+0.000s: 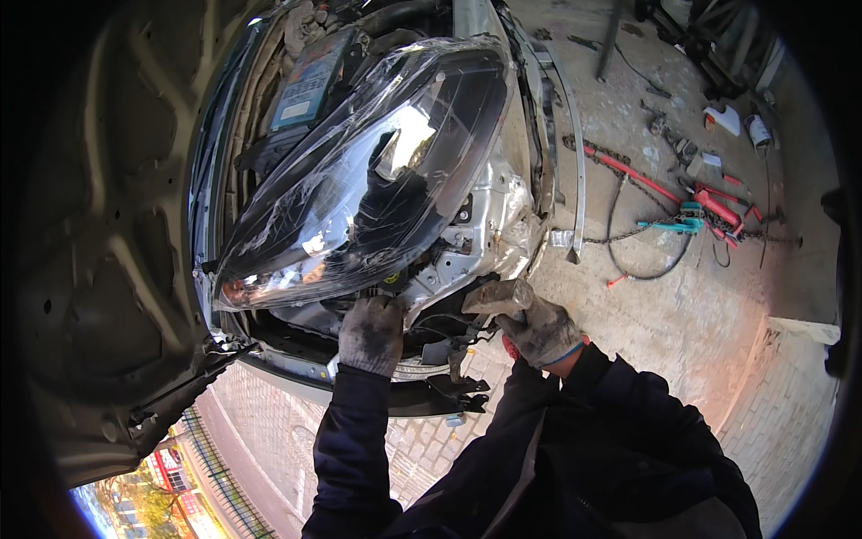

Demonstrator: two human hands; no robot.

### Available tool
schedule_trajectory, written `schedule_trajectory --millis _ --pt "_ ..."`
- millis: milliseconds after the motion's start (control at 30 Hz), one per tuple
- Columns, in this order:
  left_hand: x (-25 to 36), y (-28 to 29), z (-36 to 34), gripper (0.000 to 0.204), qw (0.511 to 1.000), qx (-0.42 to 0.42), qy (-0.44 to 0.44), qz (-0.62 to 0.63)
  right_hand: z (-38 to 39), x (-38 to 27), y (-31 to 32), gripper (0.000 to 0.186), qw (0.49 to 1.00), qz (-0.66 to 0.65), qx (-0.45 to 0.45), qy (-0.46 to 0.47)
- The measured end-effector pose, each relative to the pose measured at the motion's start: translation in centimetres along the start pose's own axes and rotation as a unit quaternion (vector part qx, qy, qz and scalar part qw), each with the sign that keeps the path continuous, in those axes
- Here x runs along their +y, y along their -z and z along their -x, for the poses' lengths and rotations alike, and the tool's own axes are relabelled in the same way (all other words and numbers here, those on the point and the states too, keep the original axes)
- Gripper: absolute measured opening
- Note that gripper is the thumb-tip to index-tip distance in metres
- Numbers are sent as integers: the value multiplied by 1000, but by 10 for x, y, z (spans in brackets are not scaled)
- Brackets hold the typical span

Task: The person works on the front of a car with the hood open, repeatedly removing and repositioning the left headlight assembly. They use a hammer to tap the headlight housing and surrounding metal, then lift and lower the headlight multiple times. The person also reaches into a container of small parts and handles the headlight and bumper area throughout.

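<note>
A large headlight (359, 189) wrapped in clear plastic film rests at the front corner of an opened car. At its lower edge is my left hand (370, 332), in a dirty grey work glove. Its fingers curl in under the headlight, and whatever they grip is hidden. My right hand (543, 332), gloved too, is closed round a hammer (496, 296) with a worn metal head and a red grip partly showing. The hammer head is beside the bare silver metal panel (458, 268), close to dark brackets and wiring.
The raised hood (117, 225) fills the left side. Behind the headlight stands a battery (310, 85) with a blue label. On the concrete at right lie a red hydraulic tool (714, 211), a chain (620, 238), a turquoise clamp (687, 220) and a white bottle (725, 119).
</note>
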State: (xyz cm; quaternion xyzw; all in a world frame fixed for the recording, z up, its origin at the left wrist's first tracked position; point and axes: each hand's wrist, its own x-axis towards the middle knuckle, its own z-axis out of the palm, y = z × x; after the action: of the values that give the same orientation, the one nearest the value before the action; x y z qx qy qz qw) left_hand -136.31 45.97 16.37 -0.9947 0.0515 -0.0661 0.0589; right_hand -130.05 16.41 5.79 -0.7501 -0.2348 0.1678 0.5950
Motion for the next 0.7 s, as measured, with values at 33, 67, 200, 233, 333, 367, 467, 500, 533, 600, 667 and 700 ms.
schedule_trajectory --millis 33,67,200,233,333,367,467,500,533,600,667,700 --pt "1 1 -1 10 1000 -5 -5 -11 0 1 0 41 1000 9 6 -16" --pt "2 2 -2 10 1000 -4 -7 -9 0 2 -1 42 1000 9 11 -27" --pt "6 3 -5 10 1000 -4 -12 -18 -2 9 -8 43 995 58 -1 -82" --pt "6 3 -5 10 1000 -2 -13 -25 -2 11 -9 44 998 46 24 -33" --pt "5 2 -6 11 999 -37 2 -27 -1 12 -7 45 998 43 38 5" --pt "4 2 -6 11 1000 -29 2 -9 -1 11 -6 44 998 41 38 20" --pt "-5 2 -5 13 999 -9 -7 38 -3 6 -3 44 997 50 33 51" --pt "-8 2 -5 14 998 4 -13 61 -3 4 -3 44 996 55 31 58" --pt "-11 1 -5 16 996 17 -16 82 -4 1 -4 43 999 42 22 25" --pt "-14 -1 -3 16 996 18 -16 82 -4 -3 -5 42 999 15 5 -43" --pt "-16 -2 -2 16 997 16 -18 80 -4 -5 -5 42 999 -34 12 -12" --pt "-17 -2 -3 16 997 14 -22 79 -3 -5 -5 43 997 -69 18 12"
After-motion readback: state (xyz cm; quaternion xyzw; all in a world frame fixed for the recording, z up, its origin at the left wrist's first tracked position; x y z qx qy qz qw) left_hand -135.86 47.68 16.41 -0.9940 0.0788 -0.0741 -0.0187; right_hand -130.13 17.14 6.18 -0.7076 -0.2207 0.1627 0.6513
